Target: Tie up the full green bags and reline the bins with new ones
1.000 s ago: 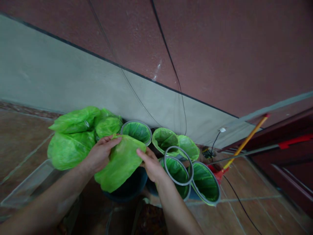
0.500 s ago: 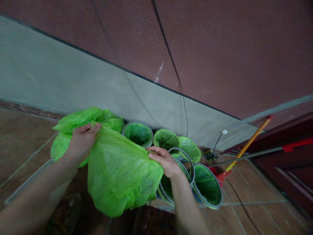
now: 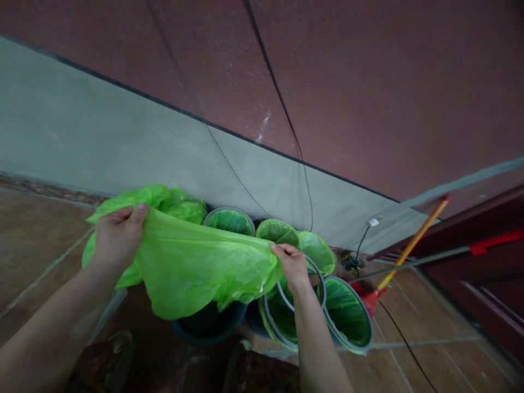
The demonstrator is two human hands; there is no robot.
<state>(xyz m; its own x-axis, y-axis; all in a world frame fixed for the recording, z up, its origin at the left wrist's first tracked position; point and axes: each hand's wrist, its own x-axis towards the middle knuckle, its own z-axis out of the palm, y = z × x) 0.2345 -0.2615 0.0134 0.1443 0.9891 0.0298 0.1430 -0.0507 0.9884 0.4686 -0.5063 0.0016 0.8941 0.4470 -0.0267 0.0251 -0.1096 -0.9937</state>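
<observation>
A thin green plastic bag (image 3: 204, 262) is stretched sideways between my two hands. My left hand (image 3: 123, 232) pinches its upper left corner. At the opposite end of the top edge, the fingers of my right hand (image 3: 291, 262) are closed on the plastic. Below the hanging bag stands a dark bin (image 3: 210, 327), its inside mostly in shadow. A loose grey ring (image 3: 321, 278) leans over a lined bin (image 3: 280, 322) just beyond my right wrist. More green bags (image 3: 176, 202) lie bunched behind my left hand.
Bins with green liners stand along the wall, including one grey-rimmed bin (image 3: 231, 221) and another at right (image 3: 350, 314). A yellow-handled tool (image 3: 413, 245) with a red end leans near the door (image 3: 487, 284). A black cable (image 3: 403, 338) crosses the tiled floor.
My hands have moved farther apart, left hand leftward and right hand rightward, pulling the bag's top edge taut. Its lower edge has risen, and the dark bin beneath now shows.
</observation>
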